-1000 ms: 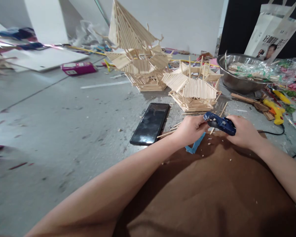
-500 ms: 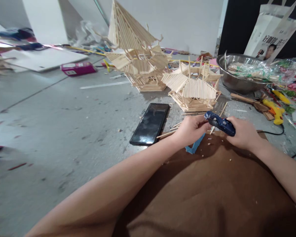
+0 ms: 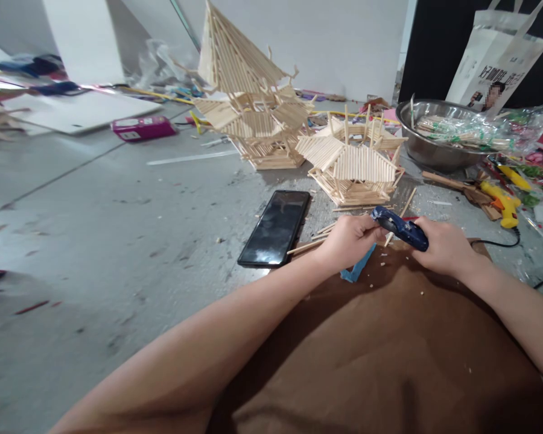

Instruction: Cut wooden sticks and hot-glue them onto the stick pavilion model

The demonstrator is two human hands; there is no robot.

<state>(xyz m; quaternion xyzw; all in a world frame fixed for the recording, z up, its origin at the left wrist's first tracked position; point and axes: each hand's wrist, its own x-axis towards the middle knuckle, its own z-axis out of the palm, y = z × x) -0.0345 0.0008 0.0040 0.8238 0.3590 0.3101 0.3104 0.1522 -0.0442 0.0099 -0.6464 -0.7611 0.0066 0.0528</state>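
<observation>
My right hand (image 3: 447,244) is closed around the lower end of a dark blue hand tool (image 3: 402,229), whose exact kind I cannot make out. The tool's far end reaches left to the fingertips of my left hand (image 3: 350,238). Those left fingers are pinched together, and whatever they hold is hidden. A bit of red shows behind the tool. Under my left hand lies a strip of blue material (image 3: 359,268). Several thin wooden sticks (image 3: 310,245) lie beside the left wrist. Just beyond both hands stands a small tiered stick model (image 3: 364,163) with upright posts.
A black phone (image 3: 276,228) lies left of my hands. Behind it rises a taller stick pagoda (image 3: 253,120). At right are a metal bowl (image 3: 438,154) with bagged sticks and a yellow glue gun (image 3: 502,202) with a black cord. Brown cloth (image 3: 389,349) spreads below my arms.
The blue tool and my right hand have shifted very slightly left. A bit of red now shows behind the tool. My left hand stays pinched in nearly the same place.
</observation>
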